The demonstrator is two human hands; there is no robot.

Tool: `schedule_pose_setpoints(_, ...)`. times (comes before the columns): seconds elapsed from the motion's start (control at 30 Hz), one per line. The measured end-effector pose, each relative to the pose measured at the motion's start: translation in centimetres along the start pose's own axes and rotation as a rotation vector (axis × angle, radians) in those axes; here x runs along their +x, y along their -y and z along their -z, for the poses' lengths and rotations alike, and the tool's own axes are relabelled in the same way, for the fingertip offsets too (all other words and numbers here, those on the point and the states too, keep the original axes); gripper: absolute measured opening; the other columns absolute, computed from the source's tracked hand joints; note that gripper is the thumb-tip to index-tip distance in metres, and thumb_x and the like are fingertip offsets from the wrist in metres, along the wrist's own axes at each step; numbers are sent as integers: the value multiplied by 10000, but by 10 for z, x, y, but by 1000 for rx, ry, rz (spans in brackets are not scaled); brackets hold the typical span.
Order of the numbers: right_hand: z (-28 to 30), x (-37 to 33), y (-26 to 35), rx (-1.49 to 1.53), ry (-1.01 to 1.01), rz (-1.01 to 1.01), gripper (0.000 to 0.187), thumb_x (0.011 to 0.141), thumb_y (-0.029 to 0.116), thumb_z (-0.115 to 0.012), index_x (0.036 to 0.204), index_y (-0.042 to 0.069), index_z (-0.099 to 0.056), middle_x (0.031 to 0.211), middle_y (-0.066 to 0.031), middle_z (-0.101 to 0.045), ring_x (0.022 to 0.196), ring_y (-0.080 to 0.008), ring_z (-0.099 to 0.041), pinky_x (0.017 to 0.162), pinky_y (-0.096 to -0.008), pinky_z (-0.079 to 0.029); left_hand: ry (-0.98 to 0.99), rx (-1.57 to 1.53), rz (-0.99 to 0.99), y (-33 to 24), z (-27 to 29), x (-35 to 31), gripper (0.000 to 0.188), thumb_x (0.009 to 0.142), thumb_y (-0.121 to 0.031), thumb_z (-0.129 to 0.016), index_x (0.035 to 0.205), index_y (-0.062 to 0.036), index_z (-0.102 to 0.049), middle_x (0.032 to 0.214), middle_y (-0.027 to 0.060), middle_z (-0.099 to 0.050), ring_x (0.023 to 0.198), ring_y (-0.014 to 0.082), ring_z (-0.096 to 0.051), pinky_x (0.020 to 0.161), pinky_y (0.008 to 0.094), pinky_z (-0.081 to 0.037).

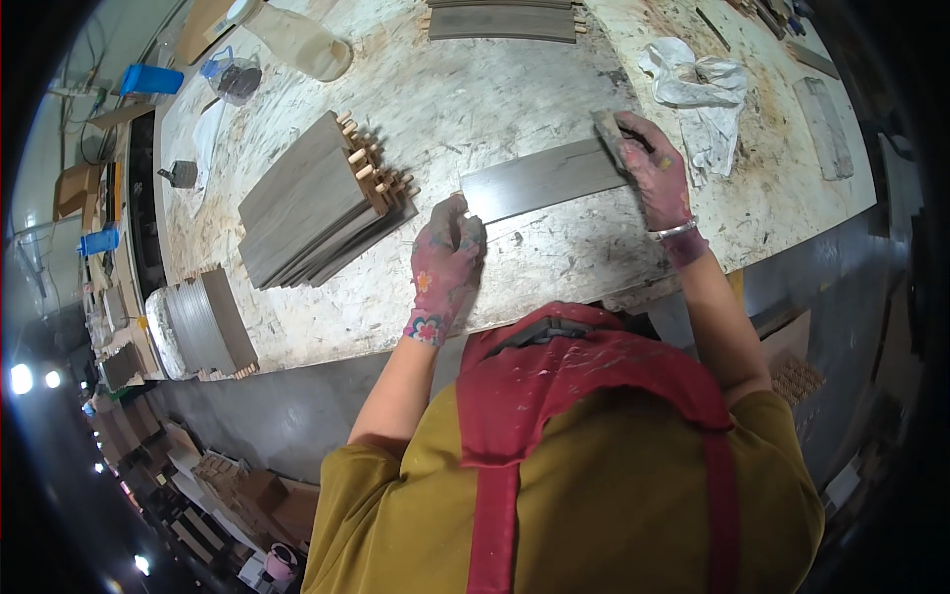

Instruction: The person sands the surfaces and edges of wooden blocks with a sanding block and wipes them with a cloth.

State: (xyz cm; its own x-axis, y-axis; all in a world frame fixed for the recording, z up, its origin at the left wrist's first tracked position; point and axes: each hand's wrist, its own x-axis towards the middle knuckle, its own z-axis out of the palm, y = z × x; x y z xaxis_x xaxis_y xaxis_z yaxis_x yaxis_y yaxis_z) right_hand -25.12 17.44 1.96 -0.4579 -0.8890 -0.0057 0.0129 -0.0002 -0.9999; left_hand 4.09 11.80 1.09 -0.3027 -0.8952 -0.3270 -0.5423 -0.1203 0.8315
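A long, flat grey wood-grain board (544, 180) lies slightly tilted across the table in front of me. At its left end, my left hand (447, 259), in a stained pink flowered glove, is closed with the fingertips against the board's edge. My right hand (655, 176), gloved the same way, grips a small grey block (608, 137) at the board's right end. The block stands on edge there, and the fingers wrap over its top. Left of the board rests a fanned stack of similar grey boards (302, 193), with light wooden dowels (358, 158) sticking out of their ends.
The worktable (416, 89) is white and stained. Another board stack (503, 22) sits at the far edge, one more (213, 319) at the near left corner. A cloudy jug (302, 45) stands far left. A white rag (698, 84) and a whitish bar (823, 129) lie right.
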Motion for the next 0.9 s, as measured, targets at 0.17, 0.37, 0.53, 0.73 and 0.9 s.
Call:
schedule_pose_setpoints(0.17, -9, 2, -16, -34, 30, -23, 549, 895, 288, -702, 1311, -31, -539, 1229, -86, -597, 1046, -131, -574, 955, -260, -444, 72, -104, 30, 5, 3, 1, 341, 951, -102, -587, 1276, -16, -534, 1009, 19, -597, 873, 64, -531, 785, 194, -441)
schedule_pose_setpoints(0.37, 2, 5, -21, 137, -73, -86, 462, 891, 213, -704, 1284, 6, -577, 1127, -55, -625, 882, -110, -583, 808, -235, -475, 70, -241, 168, -40, 0, -11, 346, 957, -71, -567, 1297, -20, -531, 1044, 23, -617, 911, 75, -557, 825, 213, -456)
schedule_pose_setpoints(0.53, 37, 4, -14, 144, -204, -46, 448, 890, 222, -699, 1268, 9, -589, 1096, -45, -641, 914, -113, -591, 818, -237, -476, -92, 364, -462, -17, 16, -6, 275, 920, -103, -600, 1188, -41, -610, 1079, 112, -654, 974, 228, -638, 867, 324, -492)
schedule_pose_setpoints(0.73, 49, -1, -7, -102, -166, -121, 479, 873, 272, -699, 1264, 17, -588, 1100, -79, -660, 932, -142, -599, 842, -254, -482, -182, 690, -891, -85, -12, 14, 462, 870, -238, -654, 1274, -36, -559, 1281, 178, -558, 1184, 373, -513, 1024, 482, -378)
schedule_pose_setpoints(0.9, 22, -9, 12, -582, -47, 29, 415, 879, 226, -677, 1222, 6, -592, 1155, -183, -610, 1001, -284, -622, 877, -336, -501, -9, 774, -873, -59, -45, 32, 697, 796, -366, -705, 1391, -79, -484, 1321, 175, -499, 1244, 353, -447, 1092, 517, -284)
